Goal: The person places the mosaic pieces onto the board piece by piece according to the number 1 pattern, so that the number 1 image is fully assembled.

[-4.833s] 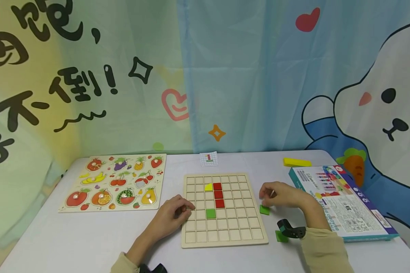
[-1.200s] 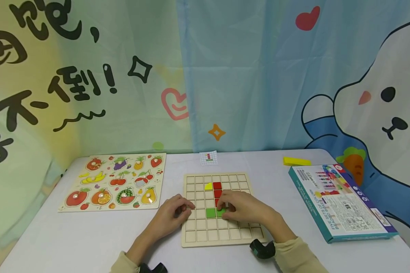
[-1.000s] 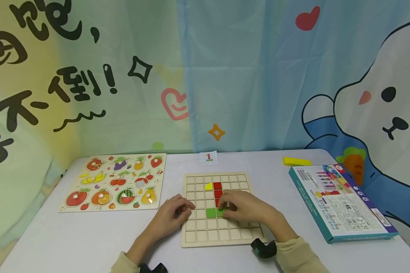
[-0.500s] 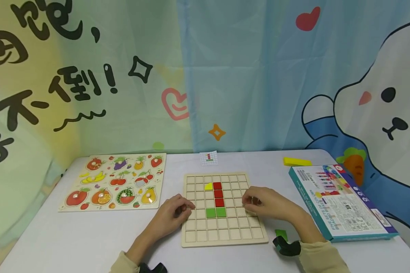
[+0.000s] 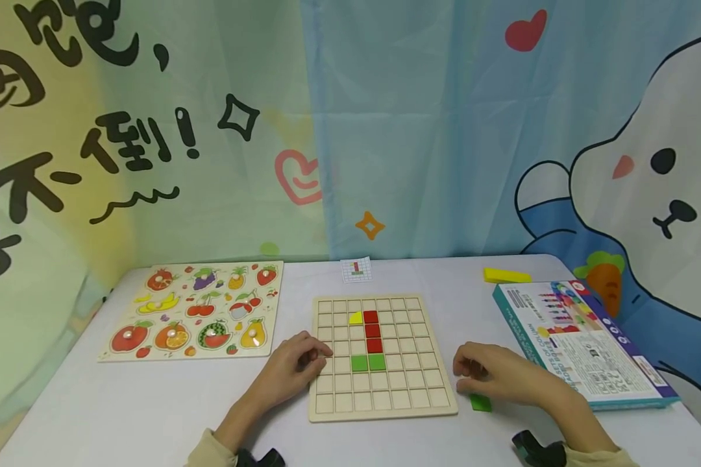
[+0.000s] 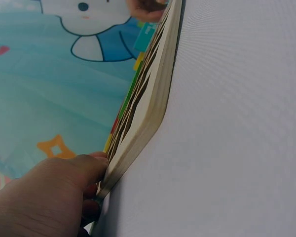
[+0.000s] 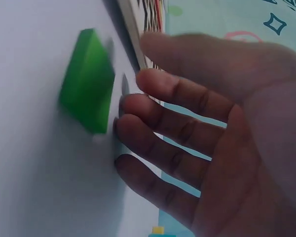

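Note:
A wooden grid board (image 5: 409, 395) lies flat on the table. In its cells sit a yellow tile (image 5: 356, 318), a column of red tiles (image 5: 372, 331) and two green tiles (image 5: 359, 364) side by side below them. My left hand (image 5: 292, 366) holds the board's left edge, its thumb (image 6: 91, 168) over the rim and fingers at the side. To the right of the board, my right hand (image 5: 496, 371) hovers with relaxed fingers and nothing between them. Right by its fingertips, a loose green tile (image 7: 91, 84) lies on the table, partly covered by the hand in the head view.
Behind the board is a small pattern card (image 5: 356, 269) with a coloured grid. A fruit puzzle board (image 5: 193, 311) lies at the left. On the right are a game box (image 5: 596, 350) and a yellow block (image 5: 507, 275). A printed curtain (image 5: 420, 130) hangs behind the table.
My right hand has set a second green tile beside the first, let go, and moved right and nearer to the loose green tile. The left hand stays at the board's edge.

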A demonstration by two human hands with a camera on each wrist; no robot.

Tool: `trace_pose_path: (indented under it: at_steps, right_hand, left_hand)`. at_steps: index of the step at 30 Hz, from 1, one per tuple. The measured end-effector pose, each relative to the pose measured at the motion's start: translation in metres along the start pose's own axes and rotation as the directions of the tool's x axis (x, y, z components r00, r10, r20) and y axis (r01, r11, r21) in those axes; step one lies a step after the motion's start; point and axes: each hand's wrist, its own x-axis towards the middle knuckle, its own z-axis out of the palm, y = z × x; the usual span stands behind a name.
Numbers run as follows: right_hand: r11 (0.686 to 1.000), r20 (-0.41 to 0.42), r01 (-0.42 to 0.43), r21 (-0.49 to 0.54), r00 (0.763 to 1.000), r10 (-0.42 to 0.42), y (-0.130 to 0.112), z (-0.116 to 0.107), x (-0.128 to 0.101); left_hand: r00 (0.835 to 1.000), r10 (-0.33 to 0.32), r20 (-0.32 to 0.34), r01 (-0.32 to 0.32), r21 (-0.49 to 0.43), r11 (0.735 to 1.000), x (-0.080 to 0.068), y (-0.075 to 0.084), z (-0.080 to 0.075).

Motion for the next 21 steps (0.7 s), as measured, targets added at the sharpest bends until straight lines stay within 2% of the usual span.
trace_pose_path:
  at_steps: [9, 21]
  right_hand:
    - [0.997, 0.09, -0.055, 0.046, 0.995, 0.05, 0.001, 0.001, -0.016]
    - [0.996, 0.131, -0.019, 0.082, 0.991, 0.008, 0.002, 0.0, -0.019]
  left_hand:
    - [1.0, -0.006, 0.006, 0.006, -0.01, 1.0, -0.001, 0.0, 0.0]
    - [1.0, -0.01, 0.006, 0.01, -0.002, 1.0, 0.0, -0.001, 0.0]
